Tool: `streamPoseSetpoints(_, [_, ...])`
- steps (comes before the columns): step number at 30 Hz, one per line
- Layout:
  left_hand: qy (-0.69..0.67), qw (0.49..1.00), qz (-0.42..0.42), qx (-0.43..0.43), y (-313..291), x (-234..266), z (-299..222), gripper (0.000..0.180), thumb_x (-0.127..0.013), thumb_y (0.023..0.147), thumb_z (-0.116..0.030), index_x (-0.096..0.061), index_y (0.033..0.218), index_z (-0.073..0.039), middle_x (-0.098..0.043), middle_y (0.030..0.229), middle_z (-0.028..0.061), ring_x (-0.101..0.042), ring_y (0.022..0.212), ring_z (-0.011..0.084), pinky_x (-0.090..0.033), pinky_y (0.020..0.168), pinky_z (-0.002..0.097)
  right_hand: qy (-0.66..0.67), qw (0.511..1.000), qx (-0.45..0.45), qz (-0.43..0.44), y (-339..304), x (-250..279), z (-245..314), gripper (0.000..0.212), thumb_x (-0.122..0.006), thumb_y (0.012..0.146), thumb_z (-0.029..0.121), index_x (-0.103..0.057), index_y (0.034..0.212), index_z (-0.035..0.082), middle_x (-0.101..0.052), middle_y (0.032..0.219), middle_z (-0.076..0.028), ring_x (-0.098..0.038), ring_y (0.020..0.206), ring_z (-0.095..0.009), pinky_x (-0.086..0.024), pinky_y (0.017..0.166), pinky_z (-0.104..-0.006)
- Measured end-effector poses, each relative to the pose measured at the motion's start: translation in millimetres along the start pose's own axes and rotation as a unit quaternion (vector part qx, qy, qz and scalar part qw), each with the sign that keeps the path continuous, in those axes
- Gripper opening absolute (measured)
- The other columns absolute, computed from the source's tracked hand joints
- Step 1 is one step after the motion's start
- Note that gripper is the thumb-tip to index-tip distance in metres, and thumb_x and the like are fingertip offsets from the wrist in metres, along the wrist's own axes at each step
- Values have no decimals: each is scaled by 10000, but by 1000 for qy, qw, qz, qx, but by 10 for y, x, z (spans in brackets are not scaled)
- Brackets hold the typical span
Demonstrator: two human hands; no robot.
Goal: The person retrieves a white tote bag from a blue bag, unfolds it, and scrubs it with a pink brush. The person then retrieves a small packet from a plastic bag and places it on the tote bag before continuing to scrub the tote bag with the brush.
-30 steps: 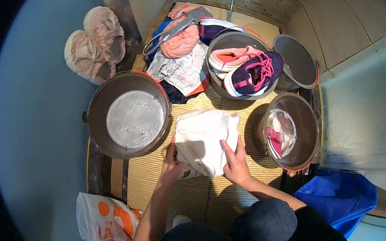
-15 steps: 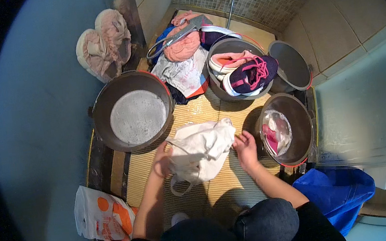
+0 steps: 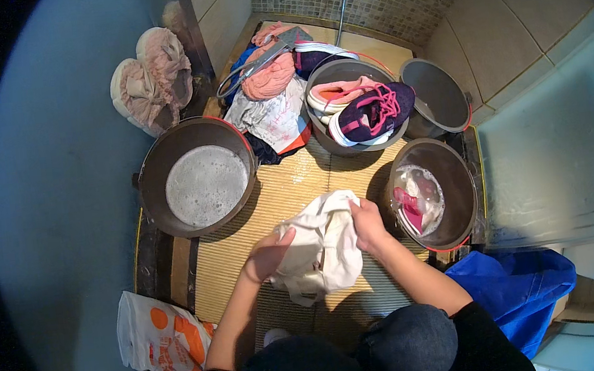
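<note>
White cloth (image 3: 340, 250): regripped with right hand (image 3: 368, 224), held also with left hand (image 3: 268, 256), right of large foamy bucket (image 3: 154, 179); apparently regained two-handed control.

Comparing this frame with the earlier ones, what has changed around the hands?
The white cloth has moved slightly toward the person and become more crumpled. The right hand, open beside it earlier, now grips its upper right corner; the left hand stays at its left side. The buckets, purple shoe and clothes pile stayed in place.
</note>
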State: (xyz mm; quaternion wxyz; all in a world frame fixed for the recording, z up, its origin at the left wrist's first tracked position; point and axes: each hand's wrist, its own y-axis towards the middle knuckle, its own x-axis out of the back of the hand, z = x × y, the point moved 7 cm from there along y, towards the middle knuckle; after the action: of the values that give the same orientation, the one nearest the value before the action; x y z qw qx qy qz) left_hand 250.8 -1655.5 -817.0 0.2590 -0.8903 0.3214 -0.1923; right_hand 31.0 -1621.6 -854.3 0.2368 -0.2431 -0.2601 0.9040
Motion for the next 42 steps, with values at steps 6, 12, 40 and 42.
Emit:
streamPoseSetpoints(6, [342,873,-187,-292,-78,-177,-400,618,-708,775,-422,-531,1216,-27,-623,1026,166,-585,1007,280,-452,825,396,206,907,-303,208,-348,-346,-111,328,-397,992,201,-511,1181,-41,-612,1128,-180,-626,986,-283,-515,884,-429])
streamPoseSetpoints(12, [-373,921,101,-56,138,-329,-212,312,-586,904,-211,-612,1065,55,-651,946,54,-601,849,135,-479,741,278,-207,978,-1,10,-370,-37,373,617,-491,941,379,-335,1353,-53,-524,1253,-239,-552,1112,-337,-452,951,-389])
streamPoseSetpoints(40, [-252,956,65,-136,210,-474,-366,384,-580,888,-182,-550,1218,12,-642,1030,118,-606,955,182,-466,876,304,92,978,-111,153,-418,-94,241,554,-540,756,129,-435,1276,-29,-595,1091,-210,-607,990,-320,-491,902,-435])
streamPoseSetpoints(42, [-79,924,58,-371,-17,-299,-597,347,-465,966,-183,-531,1210,55,-638,1059,108,-604,971,163,-469,869,285,-100,990,49,90,-534,-102,479,742,-669,812,219,-262,1391,-3,-560,1090,-179,-589,987,-242,-511,842,-361])
